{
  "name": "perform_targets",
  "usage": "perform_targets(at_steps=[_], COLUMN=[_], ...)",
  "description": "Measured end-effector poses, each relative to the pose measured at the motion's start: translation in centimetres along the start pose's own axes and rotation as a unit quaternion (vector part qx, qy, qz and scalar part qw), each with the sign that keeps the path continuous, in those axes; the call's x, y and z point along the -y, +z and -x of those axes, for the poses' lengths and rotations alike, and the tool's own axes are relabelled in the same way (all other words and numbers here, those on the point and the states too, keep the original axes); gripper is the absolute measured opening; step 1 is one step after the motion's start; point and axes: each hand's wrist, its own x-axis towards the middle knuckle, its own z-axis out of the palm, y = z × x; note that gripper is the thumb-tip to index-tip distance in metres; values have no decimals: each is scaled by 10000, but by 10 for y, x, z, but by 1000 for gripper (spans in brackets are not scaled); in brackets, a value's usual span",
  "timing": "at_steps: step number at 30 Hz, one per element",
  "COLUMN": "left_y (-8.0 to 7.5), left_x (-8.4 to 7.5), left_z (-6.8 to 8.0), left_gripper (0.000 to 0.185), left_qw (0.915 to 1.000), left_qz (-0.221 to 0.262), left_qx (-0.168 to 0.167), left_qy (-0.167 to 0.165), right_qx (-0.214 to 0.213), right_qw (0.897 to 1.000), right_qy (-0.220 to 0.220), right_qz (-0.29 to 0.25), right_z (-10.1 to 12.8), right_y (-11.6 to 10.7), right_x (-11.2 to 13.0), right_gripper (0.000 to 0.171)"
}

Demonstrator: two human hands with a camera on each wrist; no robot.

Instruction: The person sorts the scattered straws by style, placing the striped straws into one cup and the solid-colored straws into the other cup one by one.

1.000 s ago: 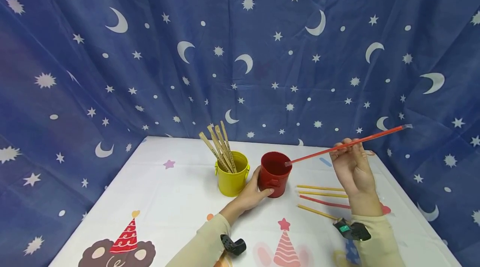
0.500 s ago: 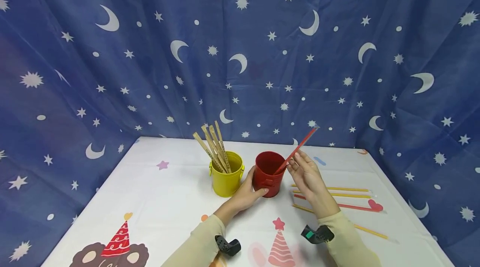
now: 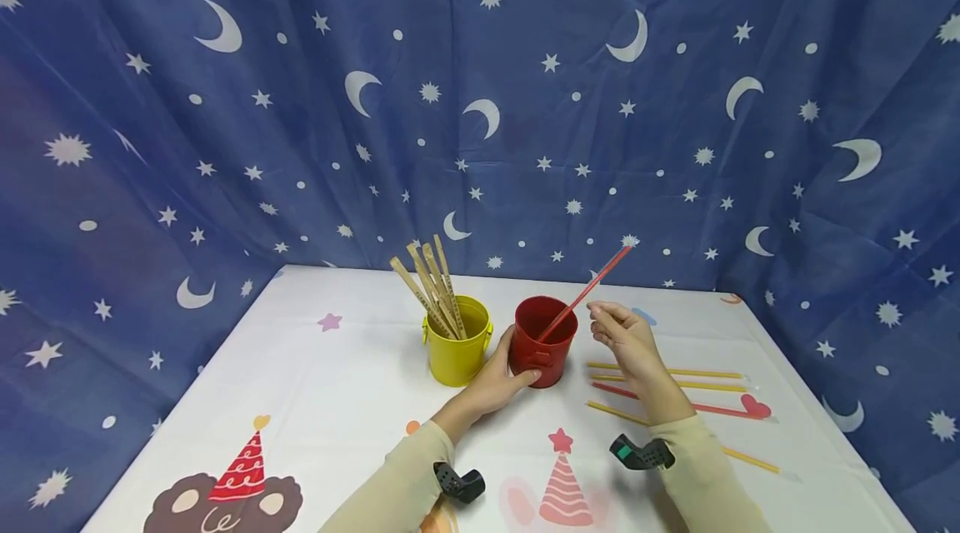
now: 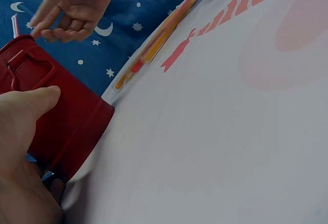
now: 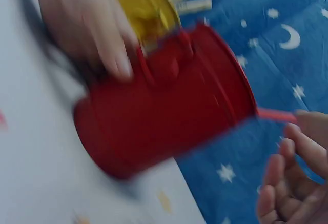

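My left hand [image 3: 489, 387] grips the small red metal bucket [image 3: 557, 362], its thumb pressing the front wall near the handle lug. One thin red stick in a clear wrapper [image 3: 604, 273] leans in that bucket, lower end inside, top slanting up to the right. Just right of the stick is my right hand [image 3: 633, 350], fingers loosely bent and a small gap showing in the head view. From the left wrist, the right hand [image 4: 77, 8] appears beside the bucket rim. The right wrist view is blurred; there the red stick [image 5: 277, 115] overlaps the fingertips.
A yellow bucket [image 3: 453, 365] holding several tan printed sticks [image 3: 433, 287] stands left of the red one. On the white tablecloth [image 3: 360, 383], several yellow sticks [image 3: 705, 372] and a red stick [image 3: 720, 410] lie under and beyond the right forearm. A blue star-patterned curtain [image 3: 480, 175] hangs behind.
My right hand brought the red stick leftward, lowered its end into the red bucket, then let go and drew slightly right. The left hand kept its grip on the bucket.
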Motion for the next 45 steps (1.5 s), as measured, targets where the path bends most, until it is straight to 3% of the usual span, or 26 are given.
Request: perform_targets(at_steps=[2,4,6,11,14,22,29,33,45], left_y=[-1,-1,-1,1,2,0,1,2,2], left_x=[-1,-2,-1,0,-1,0,0,-1,-1], left_z=[0,0,0,0,0,-2,1,2,3], left_gripper=[88,88,87,88,87,88,87,87,87], left_qw=[10000,9999,9999,9999,9999,9999,9998,9998,9998], left_qz=[2,34,58,49,36,-16,91,107,100], left_qx=[11,1,-1,-4,-2,-29,32,16,-18], left_qy=[47,116,153,152,149,138,178,174,149], right_qx=[60,117,219,492,602,833,532,451,491], right_qw=[9929,9762,9565,9194,9033,8791,8506,8454,8474], right_qy=[-387,-711,-928,-651,-356,220,747,853,650], right_qz=[1122,2047,2758,3848,4233,4687,5178,5254,5247], right_z=[-2,-5,-7,-12,-13,-13,-11,-11,-11], right_y=[-12,-24,-36,-63,-77,-97,-105,-109,-108], right_x=[-1,-1,-4,-19,-28,-34,-31,-33,-40], right_gripper=[24,34,32,24,22,15,10,6,4])
